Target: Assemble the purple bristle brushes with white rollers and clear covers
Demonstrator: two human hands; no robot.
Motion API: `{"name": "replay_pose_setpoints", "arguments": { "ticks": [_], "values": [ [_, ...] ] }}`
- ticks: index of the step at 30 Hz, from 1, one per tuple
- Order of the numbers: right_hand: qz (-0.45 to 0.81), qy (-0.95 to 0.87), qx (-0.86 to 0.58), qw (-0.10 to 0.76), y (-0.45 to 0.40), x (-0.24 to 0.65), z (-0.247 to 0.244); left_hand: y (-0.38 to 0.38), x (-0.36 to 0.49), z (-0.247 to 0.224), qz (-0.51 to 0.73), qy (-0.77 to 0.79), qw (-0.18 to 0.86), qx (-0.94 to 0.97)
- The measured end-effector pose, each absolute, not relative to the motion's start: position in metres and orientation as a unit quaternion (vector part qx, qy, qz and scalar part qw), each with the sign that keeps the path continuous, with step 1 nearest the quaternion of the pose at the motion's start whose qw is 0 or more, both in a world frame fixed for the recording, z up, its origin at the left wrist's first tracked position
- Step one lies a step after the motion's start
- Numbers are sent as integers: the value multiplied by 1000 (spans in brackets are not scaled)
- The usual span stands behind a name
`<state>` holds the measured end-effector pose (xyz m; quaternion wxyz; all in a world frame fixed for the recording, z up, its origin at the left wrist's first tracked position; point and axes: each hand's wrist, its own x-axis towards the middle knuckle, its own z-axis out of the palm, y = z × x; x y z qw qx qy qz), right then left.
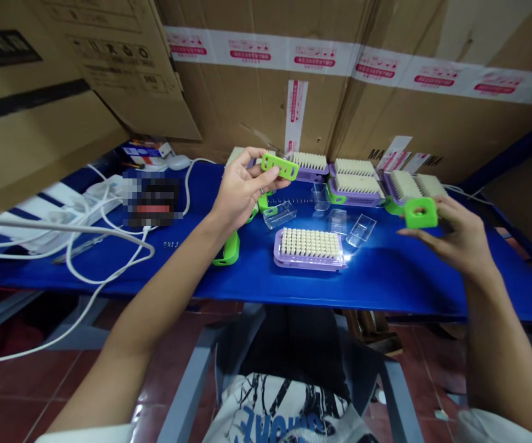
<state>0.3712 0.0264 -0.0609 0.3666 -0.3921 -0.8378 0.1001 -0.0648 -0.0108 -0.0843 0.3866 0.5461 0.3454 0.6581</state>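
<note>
My left hand (242, 187) is raised over the middle of the table. Its thumb and fingers pinch a flat green plastic piece with small holes (280, 167). Off to the right, my right hand (462, 234) grips a green plastic cap with an oval hole (420, 213), turned toward me. Between the hands lies a purple block with rows of cream pegs (310, 249); neither hand touches it. Clear plastic boxes (361, 231) are scattered behind it. Another green piece (227, 249) lies under my left forearm, partly hidden.
Several more purple blocks with cream pegs (358, 184) line the back of the blue table (385, 283). White cables (109, 277) and a white power strip (81, 200) spread over the left side. Cardboard (256, 86) walls the back. Small springs (171, 245) lie at left.
</note>
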Motion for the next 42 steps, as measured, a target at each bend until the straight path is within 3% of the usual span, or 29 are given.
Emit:
{"name": "replay_pose_setpoints", "arguments": {
  "ticks": [4,9,13,18,22,29,34,42],
  "values": [
    [64,-895,-248,365,32,307,-28,-14,-55,-84,692,316,398,513],
    [61,-957,-97,267,46,233,-17,-16,-51,-83,698,312,402,503],
    [20,-944,-93,315,54,215,-38,-16,-51,-85,672,290,365,575],
    [72,-901,-88,418,49,216,-68,-21,-48,-86,636,228,302,672],
    [52,-910,-98,400,44,215,-75,-24,-45,-87,615,239,245,711],
    [98,-882,-128,442,45,216,-83,-29,-49,-88,557,257,258,746],
    [35,-879,-93,466,40,212,-81,-32,-41,-89,568,262,174,760],
    [72,-890,-58,447,41,211,-82,-26,-47,-84,557,238,122,786]
  ]
}}
